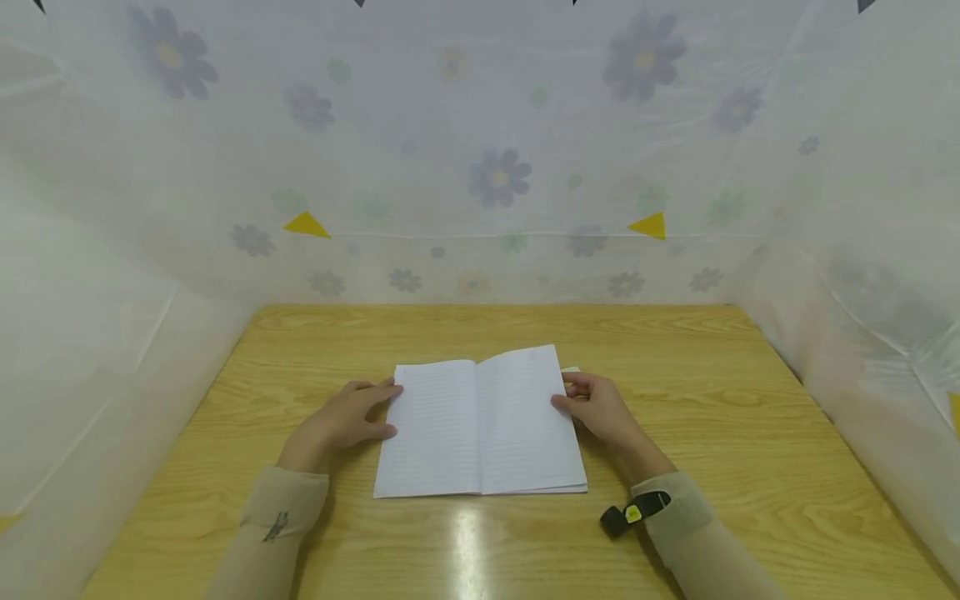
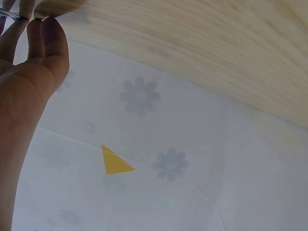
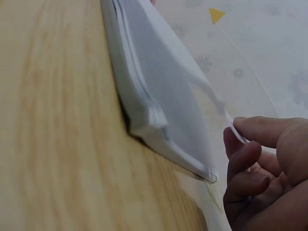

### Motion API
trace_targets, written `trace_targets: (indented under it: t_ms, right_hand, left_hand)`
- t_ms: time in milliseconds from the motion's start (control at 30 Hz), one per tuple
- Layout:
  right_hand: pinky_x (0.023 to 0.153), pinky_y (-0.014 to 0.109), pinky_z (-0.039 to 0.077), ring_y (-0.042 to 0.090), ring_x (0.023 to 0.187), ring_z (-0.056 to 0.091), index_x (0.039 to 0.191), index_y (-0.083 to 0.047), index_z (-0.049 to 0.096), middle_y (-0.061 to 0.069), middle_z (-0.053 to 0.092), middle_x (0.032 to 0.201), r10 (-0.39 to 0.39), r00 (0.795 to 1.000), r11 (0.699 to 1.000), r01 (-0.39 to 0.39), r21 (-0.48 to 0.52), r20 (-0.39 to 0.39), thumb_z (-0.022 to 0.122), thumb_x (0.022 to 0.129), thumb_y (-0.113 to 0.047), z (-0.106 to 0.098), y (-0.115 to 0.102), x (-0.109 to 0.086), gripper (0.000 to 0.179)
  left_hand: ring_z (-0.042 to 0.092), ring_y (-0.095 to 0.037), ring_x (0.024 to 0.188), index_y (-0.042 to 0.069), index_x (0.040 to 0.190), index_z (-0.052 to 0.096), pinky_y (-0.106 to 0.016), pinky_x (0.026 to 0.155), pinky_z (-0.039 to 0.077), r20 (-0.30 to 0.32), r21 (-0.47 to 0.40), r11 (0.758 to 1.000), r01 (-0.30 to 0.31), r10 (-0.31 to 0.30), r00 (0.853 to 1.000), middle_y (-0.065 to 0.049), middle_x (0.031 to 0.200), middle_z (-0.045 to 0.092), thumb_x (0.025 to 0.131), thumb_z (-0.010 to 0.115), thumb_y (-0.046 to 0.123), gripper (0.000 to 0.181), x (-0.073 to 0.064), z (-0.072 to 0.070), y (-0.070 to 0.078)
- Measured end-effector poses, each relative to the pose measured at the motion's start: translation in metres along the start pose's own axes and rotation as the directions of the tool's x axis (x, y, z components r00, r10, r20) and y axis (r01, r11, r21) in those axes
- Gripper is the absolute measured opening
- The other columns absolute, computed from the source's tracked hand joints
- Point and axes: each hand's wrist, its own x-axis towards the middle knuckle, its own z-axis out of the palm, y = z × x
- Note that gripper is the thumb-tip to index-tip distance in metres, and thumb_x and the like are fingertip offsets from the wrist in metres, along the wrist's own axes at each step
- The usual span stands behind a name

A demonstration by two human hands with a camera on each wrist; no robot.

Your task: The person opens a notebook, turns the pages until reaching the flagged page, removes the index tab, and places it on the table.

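Observation:
An open notebook with white lined pages lies on the wooden table. My left hand rests at its left edge, with the thumb and a forefinger touching the page's margin. On the other side, my right hand pinches the right-hand page by its outer edge, between thumb and fingers. That page is lifted off the stack beneath, as the right wrist view shows. A pale corner pokes out behind it, near the right fingers. In the left wrist view only a sliver of the notebook shows above the left fingers.
The wooden table runs back to a translucent flowered sheet, which also encloses both sides. Yellow triangles are stuck on the sheet. A black wrist strap with a small device sits at my right cuff.

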Motion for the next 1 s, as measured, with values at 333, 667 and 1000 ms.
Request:
trace_targets:
  t_ms: [333,667,1000]
  right_hand:
    - [0.057,0.024,0.052,0.013,0.068,0.060,0.107,0.004,0.066,0.006,0.070,0.083,0.088,0.996,0.985,-0.091,0.143,0.027,0.072,0.092,-0.016,0.001,0.000,0.000,0.025]
    - [0.047,0.022,0.040,0.011,0.053,0.045,0.101,0.002,0.069,0.000,0.057,0.065,0.131,0.991,0.974,-0.133,0.182,0.026,0.069,0.094,-0.020,0.007,-0.002,-0.001,0.024]
    - [0.046,0.022,0.037,0.012,0.054,0.045,0.091,-0.002,0.069,0.001,0.057,0.066,0.125,0.992,0.983,-0.126,0.137,0.018,0.071,0.093,-0.025,0.015,-0.007,-0.004,0.024]
  left_hand:
    - [0.030,-0.041,0.137,0.012,0.150,0.044,-0.060,0.108,0.031,-0.006,0.000,1.000,-0.008,0.008,1.000,-0.014,0.157,0.032,0.090,0.074,0.027,0.068,0.000,-0.001,0.001]
    - [0.030,-0.041,0.138,0.012,0.150,0.044,-0.060,0.109,0.030,-0.005,-0.008,1.000,-0.007,0.007,1.000,-0.013,0.157,0.032,0.090,0.074,0.028,0.068,0.000,-0.001,0.000]
    - [0.030,-0.041,0.138,0.013,0.150,0.044,-0.060,0.107,0.032,0.003,-0.017,1.000,0.002,-0.002,1.000,-0.012,0.158,0.032,0.090,0.074,0.027,0.068,-0.001,-0.001,0.001]
